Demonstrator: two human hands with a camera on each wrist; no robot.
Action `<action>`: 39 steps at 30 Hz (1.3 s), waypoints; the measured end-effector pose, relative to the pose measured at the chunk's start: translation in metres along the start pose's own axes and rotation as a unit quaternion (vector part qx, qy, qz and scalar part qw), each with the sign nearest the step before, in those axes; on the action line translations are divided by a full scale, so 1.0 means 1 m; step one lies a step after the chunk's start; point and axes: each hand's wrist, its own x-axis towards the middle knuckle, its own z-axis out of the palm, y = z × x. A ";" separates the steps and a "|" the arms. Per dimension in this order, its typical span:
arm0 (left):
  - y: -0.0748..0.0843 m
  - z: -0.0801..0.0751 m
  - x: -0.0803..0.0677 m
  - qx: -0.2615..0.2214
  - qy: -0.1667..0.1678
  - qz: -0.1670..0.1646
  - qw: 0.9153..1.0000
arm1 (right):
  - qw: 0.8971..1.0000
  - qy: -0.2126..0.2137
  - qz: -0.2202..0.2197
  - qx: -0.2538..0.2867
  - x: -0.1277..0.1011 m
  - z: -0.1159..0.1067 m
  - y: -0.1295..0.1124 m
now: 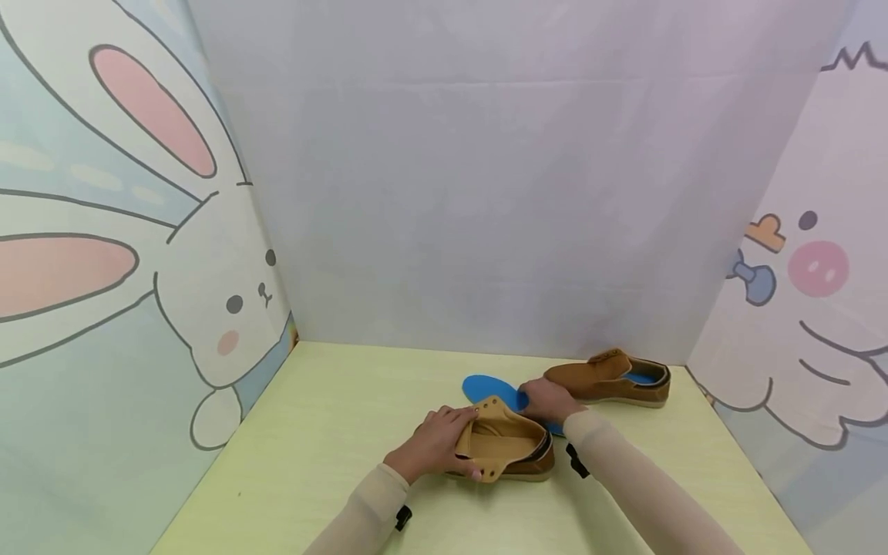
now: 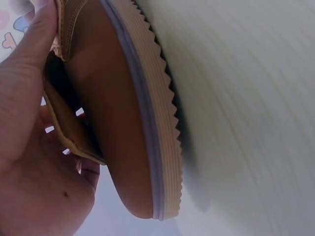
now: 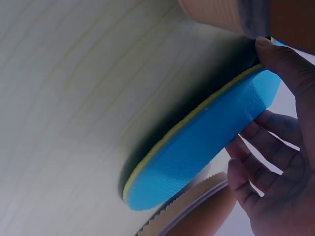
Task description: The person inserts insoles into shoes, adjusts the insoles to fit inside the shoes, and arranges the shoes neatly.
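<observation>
A brown shoe (image 1: pixel 533 467) with a tan lining stands upright on the table, its eyelet flaps spread apart. My left hand (image 1: pixel 435 442) holds it across the front of the opening, thumb on the near flap. In the left wrist view, the brown side and ridged pale sole of this shoe (image 2: pixel 118 113) are seen close up. Just behind it lies a blue insole (image 1: pixel 483 387), partly hidden by the shoe and my right hand (image 1: pixel 550 399). That hand grips the insole (image 3: pixel 202 142) between thumb and fingers; the right wrist view shows its yellow underside edge.
A second brown shoe (image 1: pixel 579 380) stands at the back right, close to my right hand, with a blue insole (image 1: pixel 640 378) inside it. The pale table (image 1: pixel 333 432) meets a grey back wall (image 1: pixel 472 231). Cartoon-printed panels rise on both sides.
</observation>
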 end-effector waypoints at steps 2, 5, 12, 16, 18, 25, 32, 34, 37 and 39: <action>0.000 0.001 -0.001 0.001 -0.002 0.000 1.000 | 1.000 0.007 0.007 0.005 -0.002 -0.002 0.001; -0.001 0.001 -0.002 0.000 -0.004 -0.004 1.000 | 1.000 0.018 0.006 0.021 -0.005 -0.008 0.002; -0.001 0.003 -0.002 -0.002 0.000 -0.005 1.000 | 0.996 0.058 -0.030 0.062 -0.013 -0.035 0.006; 0.000 0.002 -0.002 -0.007 0.000 0.000 1.000 | 0.994 0.073 -0.032 0.079 -0.025 -0.057 0.008; 0.000 0.002 -0.002 -0.006 0.001 0.001 1.000 | 0.993 0.083 -0.030 0.083 -0.031 -0.068 0.008; 0.001 -0.002 -0.002 0.002 0.006 0.004 1.000 | 0.989 0.120 -0.058 0.069 -0.054 -0.097 0.008; 0.003 -0.003 -0.003 -0.005 0.002 0.002 1.000 | 0.988 0.114 -0.096 0.048 -0.071 -0.111 0.007; 0.003 -0.002 -0.003 -0.005 0.001 0.000 1.000 | 0.987 0.109 -0.108 0.040 -0.076 -0.116 0.004; 0.003 -0.002 -0.002 -0.009 -0.002 -0.003 1.000 | 0.986 0.096 -0.132 0.029 -0.085 -0.125 -0.004; 0.003 -0.002 -0.001 -0.012 -0.003 -0.004 1.000 | 0.984 0.083 -0.153 0.021 -0.090 -0.130 -0.011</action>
